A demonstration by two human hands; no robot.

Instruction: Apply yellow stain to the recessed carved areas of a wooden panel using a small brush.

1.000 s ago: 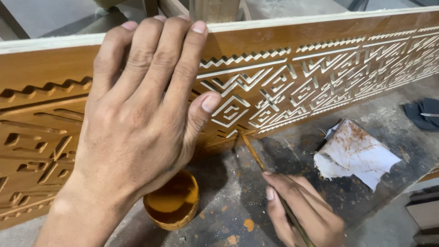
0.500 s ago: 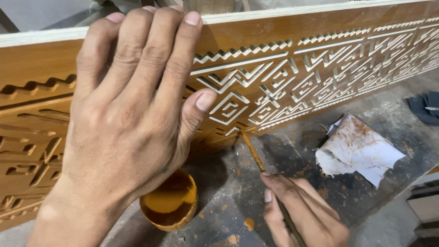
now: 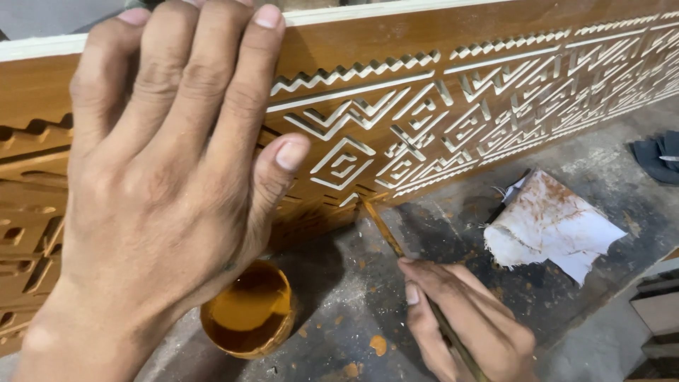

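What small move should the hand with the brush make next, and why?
Probably stroke the brush rightward along the panel's bottom grooves. Its tip sits where brown-stained carving meets pale grooves, the right hand holds it like a pen, and the left hand braces the panel.

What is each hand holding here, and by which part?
The right hand pinches a thin brush by its handle's lower part, tip at the carved panel. The left hand lies flat on the panel, steadying it.

Left hand (image 3: 152, 184) covering much of carved panel (image 3: 453, 106); fingertips cropped at top edge. Brush (image 3: 396, 247) handle vanishing under right hand (image 3: 467, 325), itself cut off below. Dark cloth (image 3: 658, 159) clipped at right edge.
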